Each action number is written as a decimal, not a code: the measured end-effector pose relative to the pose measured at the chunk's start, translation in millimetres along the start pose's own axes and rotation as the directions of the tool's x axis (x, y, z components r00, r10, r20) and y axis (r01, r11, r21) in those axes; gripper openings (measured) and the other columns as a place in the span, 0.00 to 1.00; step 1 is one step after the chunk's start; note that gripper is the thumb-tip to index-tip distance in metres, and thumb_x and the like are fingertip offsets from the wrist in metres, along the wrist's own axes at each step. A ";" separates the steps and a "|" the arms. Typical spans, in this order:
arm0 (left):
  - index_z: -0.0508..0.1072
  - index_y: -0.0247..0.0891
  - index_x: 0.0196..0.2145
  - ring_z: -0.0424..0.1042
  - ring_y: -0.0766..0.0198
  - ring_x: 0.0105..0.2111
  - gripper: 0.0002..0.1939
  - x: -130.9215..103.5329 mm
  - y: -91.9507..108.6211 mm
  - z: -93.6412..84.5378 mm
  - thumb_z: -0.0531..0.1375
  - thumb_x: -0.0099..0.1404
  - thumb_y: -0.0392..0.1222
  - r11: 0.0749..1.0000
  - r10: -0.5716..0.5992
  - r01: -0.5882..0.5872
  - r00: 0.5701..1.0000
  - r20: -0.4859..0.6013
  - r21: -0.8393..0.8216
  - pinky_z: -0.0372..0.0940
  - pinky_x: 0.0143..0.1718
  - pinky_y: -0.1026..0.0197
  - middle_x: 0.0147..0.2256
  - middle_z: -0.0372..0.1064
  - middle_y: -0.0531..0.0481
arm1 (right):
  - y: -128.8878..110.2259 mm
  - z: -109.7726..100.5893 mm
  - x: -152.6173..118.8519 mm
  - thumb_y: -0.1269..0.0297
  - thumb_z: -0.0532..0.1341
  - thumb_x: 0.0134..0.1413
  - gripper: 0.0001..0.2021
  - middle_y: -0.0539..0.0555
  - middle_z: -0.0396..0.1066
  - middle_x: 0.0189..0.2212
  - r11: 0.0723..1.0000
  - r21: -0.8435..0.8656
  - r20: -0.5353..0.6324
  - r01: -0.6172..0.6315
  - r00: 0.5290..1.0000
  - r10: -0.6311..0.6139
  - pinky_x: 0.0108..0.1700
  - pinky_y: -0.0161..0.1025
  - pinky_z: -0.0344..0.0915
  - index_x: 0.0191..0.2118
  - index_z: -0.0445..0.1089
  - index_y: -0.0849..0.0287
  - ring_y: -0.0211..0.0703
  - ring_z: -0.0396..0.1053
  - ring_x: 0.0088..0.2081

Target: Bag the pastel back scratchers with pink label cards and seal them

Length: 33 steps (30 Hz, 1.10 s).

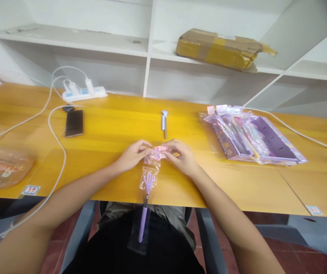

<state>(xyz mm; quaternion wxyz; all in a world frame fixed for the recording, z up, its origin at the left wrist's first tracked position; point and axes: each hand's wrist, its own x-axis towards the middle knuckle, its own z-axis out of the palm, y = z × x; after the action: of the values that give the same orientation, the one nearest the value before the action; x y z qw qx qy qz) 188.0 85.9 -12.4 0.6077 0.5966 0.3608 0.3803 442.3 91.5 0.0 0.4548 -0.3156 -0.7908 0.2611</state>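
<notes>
A purple back scratcher (143,224) lies inside a clear plastic bag (151,167), which hangs over the table's front edge onto my lap. Both hands meet at the bag's top end, around a small pink label card (160,152). My left hand (133,155) is closed, thumb and fingers pinching the bag's top beside the card. My right hand (182,155) is closed too, pinching the card's right side. Beyond them on the table lies a light blue back scratcher (164,122) with a dark metal shaft, out of any bag and touched by neither hand.
To the right stands a purple display box (280,140) with several bagged back scratchers (237,133). A phone (74,123), a power strip (85,93) and white cables (51,118) are on the left. A clear plastic packet (5,167) lies near left. A taped carton (217,49) sits on the shelf.
</notes>
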 end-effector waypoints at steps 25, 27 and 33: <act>0.69 0.36 0.50 0.83 0.61 0.31 0.19 -2.6 12.3 5.1 0.68 0.73 0.51 0.997 -0.008 0.006 1.000 -0.024 -0.078 0.74 0.35 0.60 0.35 0.83 0.45 | 0.0 5.8 0.2 0.55 0.70 0.67 0.12 0.54 0.77 0.39 0.973 0.220 -0.052 -0.065 0.996 0.078 0.39 0.41 0.79 0.51 0.75 0.53 0.41 0.76 0.35; 0.69 0.36 0.51 0.84 0.60 0.32 0.19 -2.7 12.7 5.3 0.68 0.73 0.51 0.996 -0.014 0.012 1.000 -0.019 -0.087 0.74 0.35 0.60 0.36 0.84 0.44 | 0.2 6.1 0.3 0.53 0.70 0.67 0.14 0.54 0.77 0.39 0.973 0.216 -0.052 -0.076 0.995 0.089 0.40 0.42 0.80 0.51 0.74 0.53 0.42 0.77 0.35; 0.69 0.36 0.51 0.83 0.60 0.31 0.21 -2.8 12.6 4.5 0.69 0.72 0.53 0.996 -0.017 0.014 0.999 -0.029 -0.089 0.74 0.34 0.60 0.34 0.83 0.45 | -0.4 5.4 0.6 0.55 0.70 0.68 0.13 0.55 0.79 0.39 0.984 0.170 0.000 -0.044 0.999 0.045 0.42 0.43 0.79 0.51 0.75 0.54 0.42 0.77 0.37</act>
<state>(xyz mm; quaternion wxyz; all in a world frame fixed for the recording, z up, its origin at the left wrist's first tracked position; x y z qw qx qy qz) 190.4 81.4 0.4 0.6312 0.5602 0.3572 0.4001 437.2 91.0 -1.9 0.4756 -0.2937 -0.7575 0.3373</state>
